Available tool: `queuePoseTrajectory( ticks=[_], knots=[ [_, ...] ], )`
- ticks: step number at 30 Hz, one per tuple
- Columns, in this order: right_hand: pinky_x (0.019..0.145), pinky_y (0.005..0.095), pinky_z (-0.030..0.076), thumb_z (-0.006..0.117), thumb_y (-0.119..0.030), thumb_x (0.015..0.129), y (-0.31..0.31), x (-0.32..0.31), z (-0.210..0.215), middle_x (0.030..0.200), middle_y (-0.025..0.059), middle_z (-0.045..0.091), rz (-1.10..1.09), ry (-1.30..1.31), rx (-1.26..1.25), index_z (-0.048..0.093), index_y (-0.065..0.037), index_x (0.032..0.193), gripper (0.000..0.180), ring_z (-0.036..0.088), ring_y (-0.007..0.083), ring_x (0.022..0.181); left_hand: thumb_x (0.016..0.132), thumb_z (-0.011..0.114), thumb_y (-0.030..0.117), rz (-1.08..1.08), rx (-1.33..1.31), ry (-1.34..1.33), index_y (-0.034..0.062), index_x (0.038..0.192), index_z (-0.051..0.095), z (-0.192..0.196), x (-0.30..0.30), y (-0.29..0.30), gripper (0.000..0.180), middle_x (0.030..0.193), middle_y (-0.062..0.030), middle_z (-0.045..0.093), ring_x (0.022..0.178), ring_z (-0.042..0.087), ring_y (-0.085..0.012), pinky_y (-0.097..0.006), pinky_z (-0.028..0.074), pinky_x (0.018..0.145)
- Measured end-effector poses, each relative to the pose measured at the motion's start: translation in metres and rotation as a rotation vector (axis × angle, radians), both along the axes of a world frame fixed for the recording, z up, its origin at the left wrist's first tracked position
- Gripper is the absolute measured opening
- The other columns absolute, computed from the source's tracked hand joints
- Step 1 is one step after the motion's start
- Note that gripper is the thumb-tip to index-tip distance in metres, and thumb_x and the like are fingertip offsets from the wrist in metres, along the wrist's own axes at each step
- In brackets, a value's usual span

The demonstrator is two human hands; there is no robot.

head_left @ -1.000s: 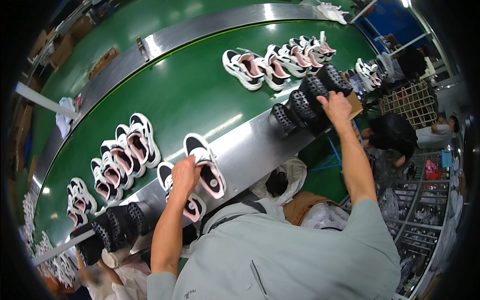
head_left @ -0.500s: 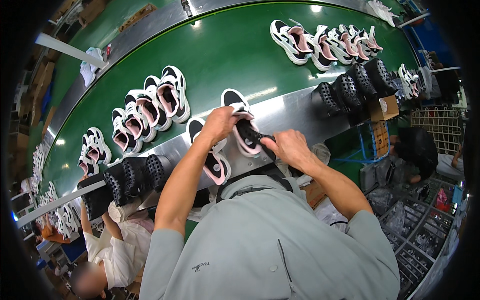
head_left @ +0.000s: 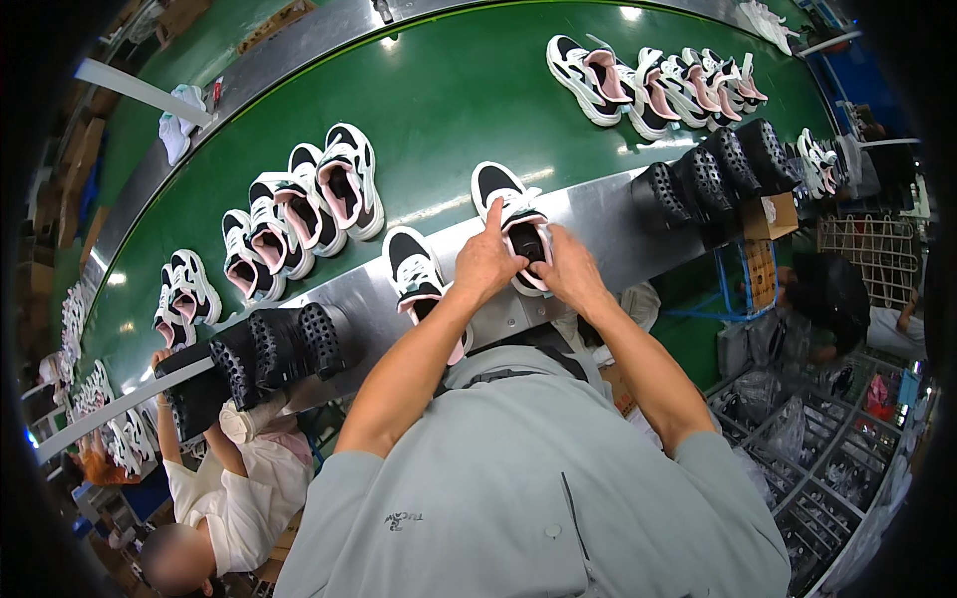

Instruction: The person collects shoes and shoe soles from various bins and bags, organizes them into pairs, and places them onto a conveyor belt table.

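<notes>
A black, white and pink sneaker (head_left: pixel 500 185) rests on the metal edge strip in front of me, toe pointing away. My left hand (head_left: pixel 485 263) grips its left side, one finger stretched along the upper and the thumb at the opening. From the other side my right hand (head_left: pixel 571 269) holds the collar, its thumb reaching in at the heel. Between the thumbs a dark insole-like piece (head_left: pixel 529 245) shows inside the shoe; its far part is hidden. Just left stands a matching sneaker (head_left: pixel 414 261), its heel partly covered by my left forearm.
More sneakers (head_left: pixel 348 189) stand in groups on the green belt (head_left: pixel 439 110), left and far right. Black studded blocks (head_left: pixel 706 179) line the metal edge strip (head_left: pixel 598 214) at right, with others (head_left: pixel 271 344) at left. A co-worker (head_left: pixel 239 478) is at the lower left.
The black perforated piece in my right hand has gone down into the sneaker, and that hand now holds the collar. The sneaker and my left hand have shifted slightly right.
</notes>
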State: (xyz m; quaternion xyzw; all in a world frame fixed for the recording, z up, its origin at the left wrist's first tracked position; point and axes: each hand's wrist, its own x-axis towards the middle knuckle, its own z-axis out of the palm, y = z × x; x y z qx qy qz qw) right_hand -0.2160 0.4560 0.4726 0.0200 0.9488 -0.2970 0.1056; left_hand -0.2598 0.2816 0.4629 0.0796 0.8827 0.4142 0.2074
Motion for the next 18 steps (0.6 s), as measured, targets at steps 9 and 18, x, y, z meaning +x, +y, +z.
queuePoseTrajectory(
  ticks=[9,18],
  knots=[
    [0.073,0.0517,0.055,0.065,-0.025,0.088,-0.016,-0.036,-0.047,0.088,0.0224,0.069,-0.006,-0.042,0.188,0.062,-0.005,0.111,0.031,0.069,0.0431,0.08,0.075,0.073,0.009,0.113,-0.258,0.315,0.002,0.136,0.048,0.014,0.006,0.011,0.066,0.092,-0.0211,0.069,0.093,0.065,-0.0426,-0.045,0.052,0.084],
    [0.078,0.0533,0.053,0.07,-0.029,0.085,-0.006,-0.032,-0.03,0.093,0.0245,0.069,0.063,-0.107,0.172,0.068,-0.001,0.101,0.033,0.067,0.0459,0.086,0.084,0.071,0.016,0.519,-0.365,0.103,-0.0041,0.132,0.05,0.032,0.139,-0.086,0.056,0.112,-0.0227,0.059,0.098,0.056,-0.0424,-0.049,0.047,0.087]
  ],
)
